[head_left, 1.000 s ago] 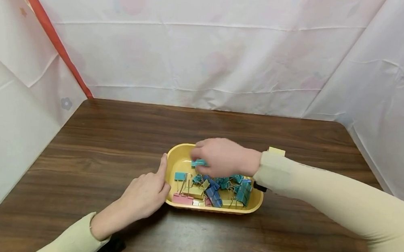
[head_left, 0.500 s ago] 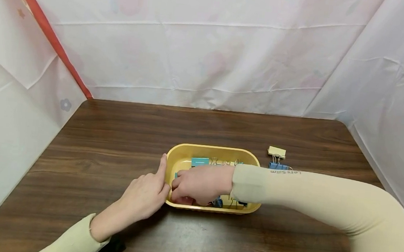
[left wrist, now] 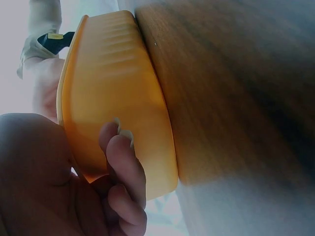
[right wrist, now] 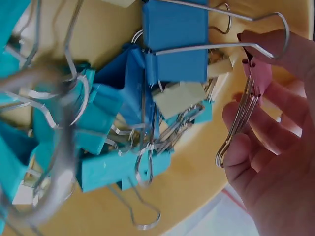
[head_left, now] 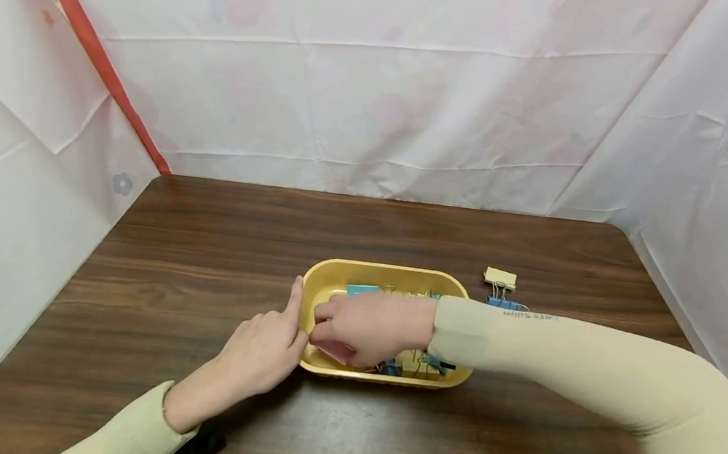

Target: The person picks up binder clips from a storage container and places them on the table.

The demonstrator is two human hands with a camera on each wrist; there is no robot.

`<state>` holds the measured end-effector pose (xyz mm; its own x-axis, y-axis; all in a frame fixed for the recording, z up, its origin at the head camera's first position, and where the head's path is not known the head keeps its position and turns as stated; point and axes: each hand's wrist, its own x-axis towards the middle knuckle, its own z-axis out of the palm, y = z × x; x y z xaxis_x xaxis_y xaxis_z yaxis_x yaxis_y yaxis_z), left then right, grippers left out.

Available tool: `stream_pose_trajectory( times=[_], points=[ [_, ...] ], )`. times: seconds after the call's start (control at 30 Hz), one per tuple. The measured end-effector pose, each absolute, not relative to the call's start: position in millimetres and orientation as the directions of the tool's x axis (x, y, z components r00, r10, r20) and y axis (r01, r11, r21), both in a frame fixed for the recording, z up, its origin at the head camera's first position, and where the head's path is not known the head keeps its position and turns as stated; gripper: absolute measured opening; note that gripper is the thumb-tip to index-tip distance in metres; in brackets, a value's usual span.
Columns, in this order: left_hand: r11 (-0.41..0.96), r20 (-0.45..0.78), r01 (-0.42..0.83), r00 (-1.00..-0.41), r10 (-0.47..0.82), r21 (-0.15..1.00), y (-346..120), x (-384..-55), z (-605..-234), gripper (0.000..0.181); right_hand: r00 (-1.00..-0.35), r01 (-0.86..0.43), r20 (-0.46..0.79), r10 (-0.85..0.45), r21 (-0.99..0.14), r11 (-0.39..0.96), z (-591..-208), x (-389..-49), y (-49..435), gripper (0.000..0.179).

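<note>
In the head view, a yellow plastic tub [head_left: 382,377] of binder clips stands on the table. My right hand [head_left: 370,326] reaches down inside its left part and pinches a pink binder clip [head_left: 337,351]. The right wrist view shows that pink binder clip [right wrist: 261,78] between thumb and fingers, wire handles pointing away from the pinch. Beside it lie a blue binder clip [right wrist: 179,39] and a teal binder clip [right wrist: 125,167]. My left hand [head_left: 263,349] rests against the tub's left end, index finger stretched along the rim; its other fingers lie by the outer wall [left wrist: 113,83] in the left wrist view.
On the brown wooden table [head_left: 239,229], a pale yellow binder clip [head_left: 500,278] and a blue binder clip [head_left: 503,303] lie right of the tub, beyond my right sleeve [head_left: 556,355]. White curtains [head_left: 349,109] hang behind and at both sides.
My right hand has come from the tub's back down to its near left part and taken hold of the pink binder clip, now tilted. The left hand has stayed at the tub.
</note>
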<state>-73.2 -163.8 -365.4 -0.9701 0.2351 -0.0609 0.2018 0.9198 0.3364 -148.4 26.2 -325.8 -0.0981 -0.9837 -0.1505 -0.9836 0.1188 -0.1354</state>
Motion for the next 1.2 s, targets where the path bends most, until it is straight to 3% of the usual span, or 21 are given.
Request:
stream_pose_trajectory(
  times=[0.23, 0.4, 0.53, 0.67, 0.77, 0.97, 1.2],
  points=[
    [0.925, -0.029, 0.212, -0.972, 0.232, 0.316, -161.0, -73.1, -366.3, 0.075, -0.218, -0.959, -0.073, -0.973, -0.168, 0.228, -300.2, -159.1, 56.5, 0.049],
    [0.925, -0.042, 0.201, -0.973, 0.226, 0.324, -157.9, -71.8, -364.5, 0.075, -0.320, -0.937, 0.071, -0.945, -0.169, 0.304, -285.9, -172.1, 95.6, 0.046],
    [0.923, -0.052, 0.200, -0.972, 0.229, 0.329, -155.6, -70.6, -362.7, 0.074, -0.438, -0.892, 0.135, -0.889, -0.192, 0.410, -277.2, -181.8, 132.1, 0.041],
    [0.923, -0.055, 0.200, -0.972, 0.230, 0.328, -153.7, -70.5, -361.9, 0.075, -0.596, -0.798, 0.104, -0.796, -0.185, 0.573, -275.0, -188.9, 170.8, 0.043],
    [0.923, -0.058, 0.197, -0.972, 0.228, 0.330, -152.6, -71.2, -362.1, 0.076, -0.679, -0.728, 0.057, -0.732, -0.182, 0.661, -282.2, -193.8, 198.8, 0.037],
    [0.925, -0.053, 0.199, -0.972, 0.228, 0.324, -151.2, -72.0, -363.3, 0.075, -0.750, -0.648, -0.016, -0.662, -0.188, 0.738, -305.1, -202.4, 239.5, 0.013],
    [0.924, -0.063, 0.191, -0.973, 0.224, 0.332, -149.0, -73.7, -363.3, 0.076, -0.806, -0.541, -0.115, -0.581, -0.258, 0.801, -319.8, -213.2, 264.1, 0.020]
  ],
)
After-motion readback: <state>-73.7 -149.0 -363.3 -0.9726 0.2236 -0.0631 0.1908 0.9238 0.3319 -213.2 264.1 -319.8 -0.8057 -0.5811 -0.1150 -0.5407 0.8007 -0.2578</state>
